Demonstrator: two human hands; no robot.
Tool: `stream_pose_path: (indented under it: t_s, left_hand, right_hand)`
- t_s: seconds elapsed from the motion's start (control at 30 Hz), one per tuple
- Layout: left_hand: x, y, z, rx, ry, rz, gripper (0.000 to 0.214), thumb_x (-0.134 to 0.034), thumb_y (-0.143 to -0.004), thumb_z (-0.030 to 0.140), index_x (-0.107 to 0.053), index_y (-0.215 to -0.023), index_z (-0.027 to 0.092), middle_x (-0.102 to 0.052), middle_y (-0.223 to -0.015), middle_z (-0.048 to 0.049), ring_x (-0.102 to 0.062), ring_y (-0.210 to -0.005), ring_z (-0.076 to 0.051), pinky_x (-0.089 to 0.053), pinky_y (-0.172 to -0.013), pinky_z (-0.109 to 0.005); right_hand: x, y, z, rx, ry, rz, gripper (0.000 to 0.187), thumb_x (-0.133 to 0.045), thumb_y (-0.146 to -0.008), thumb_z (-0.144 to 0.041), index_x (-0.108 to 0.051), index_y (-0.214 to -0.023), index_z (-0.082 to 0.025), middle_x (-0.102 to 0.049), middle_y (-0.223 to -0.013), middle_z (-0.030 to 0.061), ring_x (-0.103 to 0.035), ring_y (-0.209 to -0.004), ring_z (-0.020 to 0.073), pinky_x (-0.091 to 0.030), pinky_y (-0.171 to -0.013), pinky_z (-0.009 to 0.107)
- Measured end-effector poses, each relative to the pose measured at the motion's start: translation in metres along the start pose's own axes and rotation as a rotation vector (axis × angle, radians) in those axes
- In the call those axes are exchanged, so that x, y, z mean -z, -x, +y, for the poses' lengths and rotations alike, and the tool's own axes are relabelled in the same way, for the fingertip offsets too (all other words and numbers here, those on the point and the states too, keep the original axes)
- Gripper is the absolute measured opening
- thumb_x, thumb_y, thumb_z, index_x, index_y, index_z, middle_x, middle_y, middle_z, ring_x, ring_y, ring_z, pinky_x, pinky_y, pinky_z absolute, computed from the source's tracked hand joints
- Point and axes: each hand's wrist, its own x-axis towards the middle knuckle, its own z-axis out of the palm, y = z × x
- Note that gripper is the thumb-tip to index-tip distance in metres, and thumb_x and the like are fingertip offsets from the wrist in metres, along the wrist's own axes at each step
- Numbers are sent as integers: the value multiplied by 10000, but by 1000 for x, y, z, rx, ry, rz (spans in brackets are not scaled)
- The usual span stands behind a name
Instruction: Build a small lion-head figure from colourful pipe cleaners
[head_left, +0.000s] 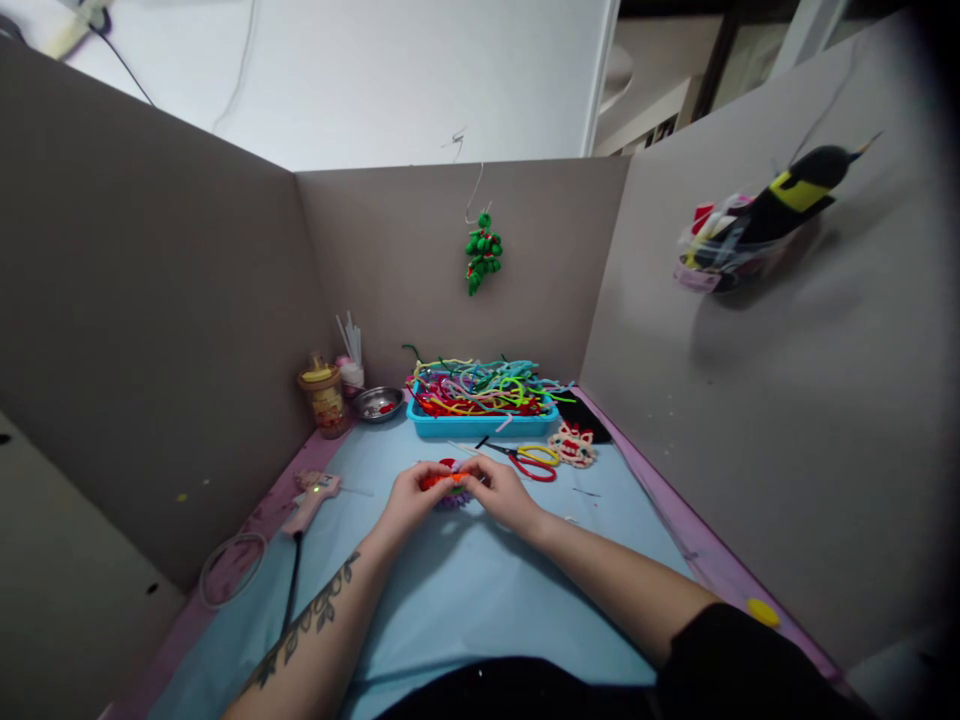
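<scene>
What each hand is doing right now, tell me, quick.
Left hand: closed, pinching a small orange piece.
Right hand: closed, apparently pinching the same orange piece.

Left grip: uncovered, slim-fingered. Left forearm: bare over its visible length; bears a dark tattoo, a leafy sprig of pointed leaves running lengthwise along the outer side. Right grip: likewise uncovered. Right forearm: bare and plain up to a black sleeve, which ends near the elbow. Torso: black garment, one small pale speck near its upper edge; fabric detail too dark to determine.
</scene>
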Motion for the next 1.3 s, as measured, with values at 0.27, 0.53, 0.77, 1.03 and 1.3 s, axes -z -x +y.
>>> stream_pose_path:
  t_s: [0.27, 0.53, 0.77, 1.03, 1.3]
  left_hand:
    - [-4, 5, 6, -81, -121, -46, 308, -684, -686, 383, -691, -875, 140, -719, -885, -81, -656, -830, -210, -512, -770, -305]
    - [-2, 3, 3, -59, -150, -83, 305, -651, -712, 418, -694, -762, 121, -697, -721, -53, -609, -667, -163, -458, -638, -240]
    - [-1, 1, 1, 4, -64, -120, 312, -654, -695, 412, -682, -740, 105, -671, -669, -43, -565, -606, -135, -416, -595, -224]
    - [0, 2, 6, 28, -70, -172, 359, -655, -687, 454, -694, -724, 99, -663, -639, -43, -546, -581, -131, -395, -573, -224]
    - [0, 1, 4, 25, -59, -183, 362, -657, -695, 459, -698, -744, 103, -675, -661, -45, -560, -593, -136, -407, -580, -227]
  right_hand:
    - [-1, 0, -3, -18, 14, -10, 78, -574, -775, -218, -632, -777, -166, -637, -706, -2, -562, -644, 124, -430, -623, 234]
    - [-1, 0, 1, 63, 32, -15, 81, -589, -786, -210, -662, -783, -175, -660, -757, 13, -584, -713, 141, -436, -655, 237]
    - [0, 0, 5, 158, 110, -8, 66, -619, -761, -153, -680, -769, -174, -667, -761, 25, -588, -713, 143, -446, -670, 246]
    - [0, 0, 7, 187, 165, -5, 93, -621, -740, -107, -679, -745, -179, -673, -733, 21, -603, -699, 146, -459, -683, 256]
    - [1, 0, 7, 228, 177, 0, 113, -602, -757, -108, -681, -754, -189, -677, -742, 26, -613, -720, 154, -468, -704, 268]
